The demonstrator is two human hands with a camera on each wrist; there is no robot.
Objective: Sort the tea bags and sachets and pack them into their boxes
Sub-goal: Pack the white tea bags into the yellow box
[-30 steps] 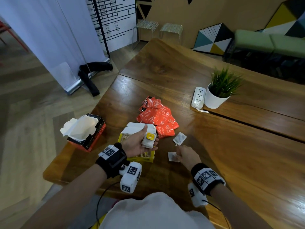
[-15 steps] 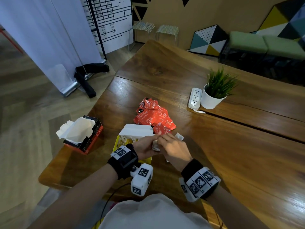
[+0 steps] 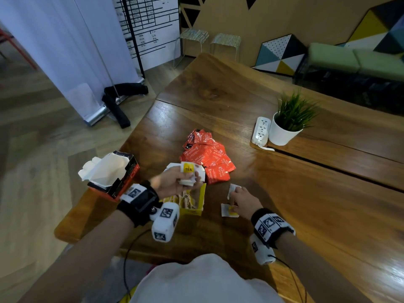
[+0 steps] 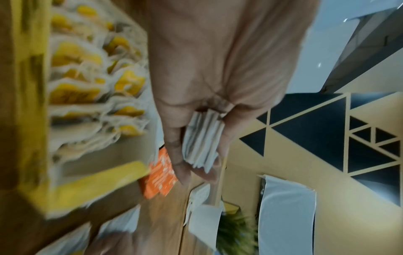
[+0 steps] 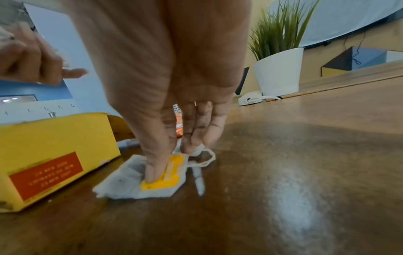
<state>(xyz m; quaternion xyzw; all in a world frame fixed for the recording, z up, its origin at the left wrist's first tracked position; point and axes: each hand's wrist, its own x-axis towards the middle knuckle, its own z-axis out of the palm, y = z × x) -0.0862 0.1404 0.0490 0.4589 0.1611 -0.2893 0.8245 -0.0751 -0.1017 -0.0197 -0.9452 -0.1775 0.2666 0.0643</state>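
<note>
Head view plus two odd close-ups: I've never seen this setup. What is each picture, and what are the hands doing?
No machine: a person wears three cameras, one on the head, one on each wrist. The head view looks down on a wooden table. The left hand holds a small stack of tea bags above the open yellow box, which is full of them. The right hand presses a loose tea bag on the table. Red sachets lie behind; an open red box stands left.
</note>
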